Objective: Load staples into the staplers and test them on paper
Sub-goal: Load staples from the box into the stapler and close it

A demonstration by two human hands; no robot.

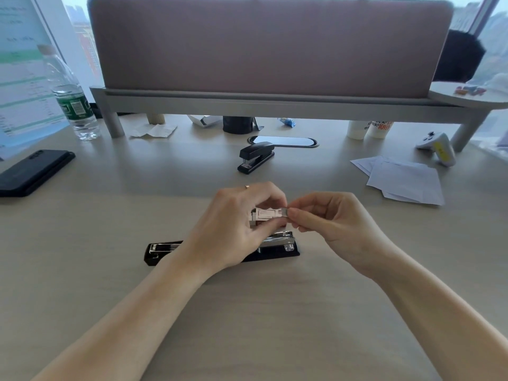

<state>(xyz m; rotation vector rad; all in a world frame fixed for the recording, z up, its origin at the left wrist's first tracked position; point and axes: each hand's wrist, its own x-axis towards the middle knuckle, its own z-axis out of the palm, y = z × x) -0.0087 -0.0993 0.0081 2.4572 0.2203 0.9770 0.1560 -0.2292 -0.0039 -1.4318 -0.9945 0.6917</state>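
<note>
A black stapler [277, 244] lies flat and opened out on the desk, its metal staple channel showing; my left wrist hides its middle. Just above it my left hand [236, 224] grips a small pale staple box [268, 214]. My right hand [327, 218] pinches the box's right end, where a bit of grey metal shows. A second black stapler [256, 156] stands shut farther back at the centre. White paper sheets [404, 178] lie in a loose pile at the right.
A black phone [33, 171] lies at the left, a water bottle [72, 97] behind it. A monitor riser [275, 101] spans the back, with cups [369, 129], a black pot and scraps under it. A white controller [437, 148] sits at the far right.
</note>
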